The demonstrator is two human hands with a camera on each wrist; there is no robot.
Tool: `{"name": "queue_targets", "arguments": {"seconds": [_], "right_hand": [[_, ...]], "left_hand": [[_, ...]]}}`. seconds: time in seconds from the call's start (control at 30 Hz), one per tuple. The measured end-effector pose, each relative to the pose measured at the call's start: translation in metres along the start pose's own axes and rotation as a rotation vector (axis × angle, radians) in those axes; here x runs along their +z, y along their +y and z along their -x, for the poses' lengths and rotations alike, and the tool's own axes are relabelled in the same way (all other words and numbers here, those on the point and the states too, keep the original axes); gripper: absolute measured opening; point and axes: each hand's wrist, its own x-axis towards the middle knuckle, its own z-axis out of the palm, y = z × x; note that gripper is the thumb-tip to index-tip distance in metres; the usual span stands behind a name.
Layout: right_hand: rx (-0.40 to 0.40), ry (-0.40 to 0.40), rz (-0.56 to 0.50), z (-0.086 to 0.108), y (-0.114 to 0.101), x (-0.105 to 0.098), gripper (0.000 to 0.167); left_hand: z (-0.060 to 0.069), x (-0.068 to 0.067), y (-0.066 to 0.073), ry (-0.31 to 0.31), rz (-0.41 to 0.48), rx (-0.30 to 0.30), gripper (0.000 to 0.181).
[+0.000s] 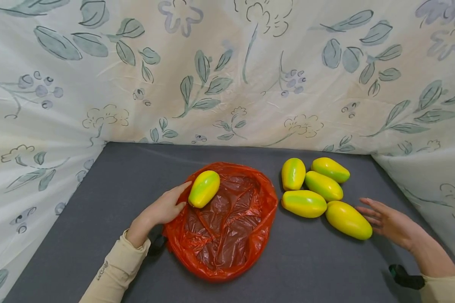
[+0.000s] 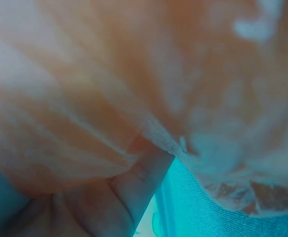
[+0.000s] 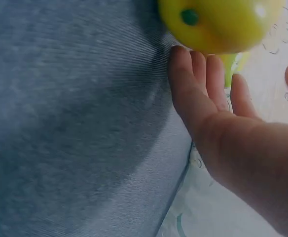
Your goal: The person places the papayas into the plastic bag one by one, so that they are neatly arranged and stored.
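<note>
A round, spread red plastic bag [image 1: 263,235] lies on the dark table, one yellow-green papaya-like fruit [image 1: 204,189] inside its upper left rim. My left hand [image 1: 164,208] grips the bag's left rim beside that fruit. Up close in the left wrist view, the plastic [image 2: 99,98] covers part of the hand [image 2: 104,202], hiding some fingers. To the right, my right hand [image 1: 394,225] is held with extended fingers by the right end of the nearest fruit [image 1: 349,220]. In the right wrist view the hand's fingertips [image 3: 181,57] are just below the fruit [image 3: 223,24]; contact is unclear.
Several more yellow-green fruits [image 1: 303,203] are grouped right of the bag on the dark tabletop [image 1: 98,202]. Floral cloth [image 1: 220,75] hangs behind the table and along both sides.
</note>
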Motion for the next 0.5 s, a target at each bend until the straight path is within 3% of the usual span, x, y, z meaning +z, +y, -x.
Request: {"name": "queue_targets", "arguments": {"seconds": [0.07, 0.13, 0.5], "right_hand": [[0.039, 0.007, 0.063, -0.001, -0.001, 0.005, 0.076], [0.068, 0.011, 0.083, -0.001, -0.002, 0.009, 0.08], [0.066, 0.047, 0.179, 0.005, -0.003, 0.022, 0.081]], "left_hand": [[0.0, 0.0, 0.0, -0.001, 0.002, 0.0, 0.06], [0.0, 0.0, 0.001, -0.005, 0.003, 0.0, 0.06], [0.0, 0.0, 0.001, -0.002, 0.005, -0.012, 0.06]]}}
